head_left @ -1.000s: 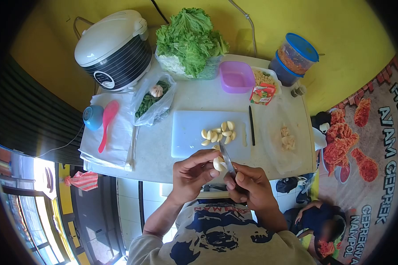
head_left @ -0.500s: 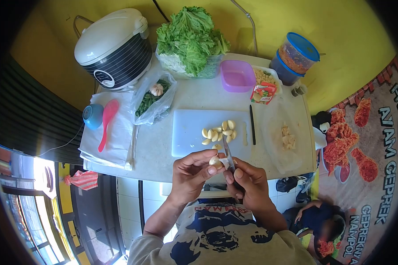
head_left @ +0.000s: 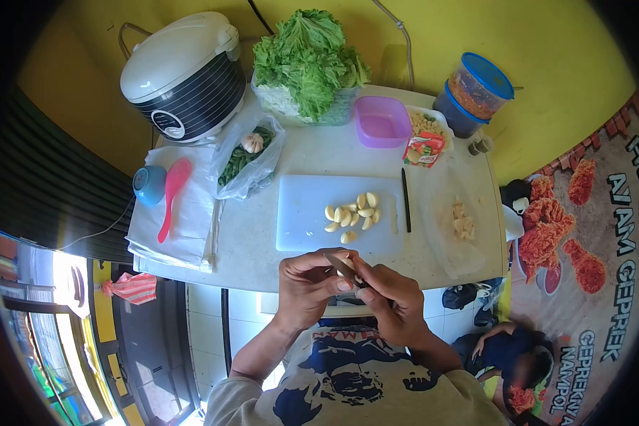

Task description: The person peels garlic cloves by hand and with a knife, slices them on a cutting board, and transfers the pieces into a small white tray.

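Close to the table's front edge, my left hand [head_left: 309, 284] pinches a garlic clove [head_left: 346, 264], which is partly covered by fingers and blade. My right hand [head_left: 390, 295] is closed around a small knife [head_left: 342, 268], its blade lying across the clove and pointing to the upper left. The two hands nearly touch. Just beyond them, several peeled garlic cloves [head_left: 361, 209] lie in a group on the white cutting board [head_left: 302, 213], with one clove [head_left: 348, 236] a little nearer to me. Pale peelings [head_left: 463, 221] rest on a clear plastic bag [head_left: 447, 248] at the right.
A rice cooker [head_left: 184, 78], lettuce [head_left: 305, 64], a purple container [head_left: 382, 122] and lidded tubs [head_left: 476, 92] line the back. A black stick [head_left: 406, 200] lies beside the board. Left are a bag of greens [head_left: 245, 167] and a pink spoon [head_left: 174, 192]. A person [head_left: 511, 355] sits lower right.
The knife has turned from pointing away over the board to lying across the clove, toward the upper left. My right hand has moved left, close against my left hand.
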`<action>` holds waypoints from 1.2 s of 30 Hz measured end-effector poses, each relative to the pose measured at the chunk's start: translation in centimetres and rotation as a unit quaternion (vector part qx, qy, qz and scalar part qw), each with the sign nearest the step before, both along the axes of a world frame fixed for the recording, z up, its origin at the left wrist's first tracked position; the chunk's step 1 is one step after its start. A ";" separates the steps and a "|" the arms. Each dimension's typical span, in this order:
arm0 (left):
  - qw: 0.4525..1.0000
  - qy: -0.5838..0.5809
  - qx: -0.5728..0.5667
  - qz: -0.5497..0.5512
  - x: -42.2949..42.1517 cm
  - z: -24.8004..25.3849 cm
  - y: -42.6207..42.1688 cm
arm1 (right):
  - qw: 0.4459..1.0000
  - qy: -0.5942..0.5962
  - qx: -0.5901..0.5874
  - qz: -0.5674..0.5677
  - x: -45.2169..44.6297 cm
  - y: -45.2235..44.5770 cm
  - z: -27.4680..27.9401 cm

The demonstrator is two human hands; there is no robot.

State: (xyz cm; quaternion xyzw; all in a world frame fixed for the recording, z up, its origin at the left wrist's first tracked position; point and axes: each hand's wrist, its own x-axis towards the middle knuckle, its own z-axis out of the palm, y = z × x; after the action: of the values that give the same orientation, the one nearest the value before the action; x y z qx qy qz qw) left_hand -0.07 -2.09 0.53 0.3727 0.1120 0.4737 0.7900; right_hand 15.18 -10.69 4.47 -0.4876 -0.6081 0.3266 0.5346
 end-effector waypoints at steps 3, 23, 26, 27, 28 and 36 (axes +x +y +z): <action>1.000 -0.007 0.000 0.014 0.2 0.3 0.3 | 1.000 0.016 0.016 0.013 -0.2 0.3 0.4; 0.998 -0.015 0.069 -0.007 0.5 -0.3 1.3 | 0.999 -0.001 0.026 0.019 0.3 0.5 0.0; 0.998 -0.031 0.053 -0.010 0.6 -0.2 1.3 | 1.000 0.013 0.003 0.026 0.6 0.5 -0.1; 0.998 -0.031 0.053 -0.010 0.7 -0.1 1.3 | 0.998 0.034 -0.028 0.039 0.8 0.5 0.0; 0.998 -0.046 0.021 -0.022 0.8 0.0 1.1 | 0.998 0.034 -0.028 0.039 0.8 0.4 0.0; 0.998 -0.053 -0.009 -0.023 0.9 0.0 1.4 | 0.998 0.032 -0.031 0.050 0.6 0.8 1.0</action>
State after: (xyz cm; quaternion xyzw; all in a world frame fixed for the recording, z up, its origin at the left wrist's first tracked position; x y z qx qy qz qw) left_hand 0.86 -0.70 0.54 0.3423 0.0654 0.4738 0.8088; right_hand 15.74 -9.90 5.44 -0.4624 -0.6040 0.3867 0.5214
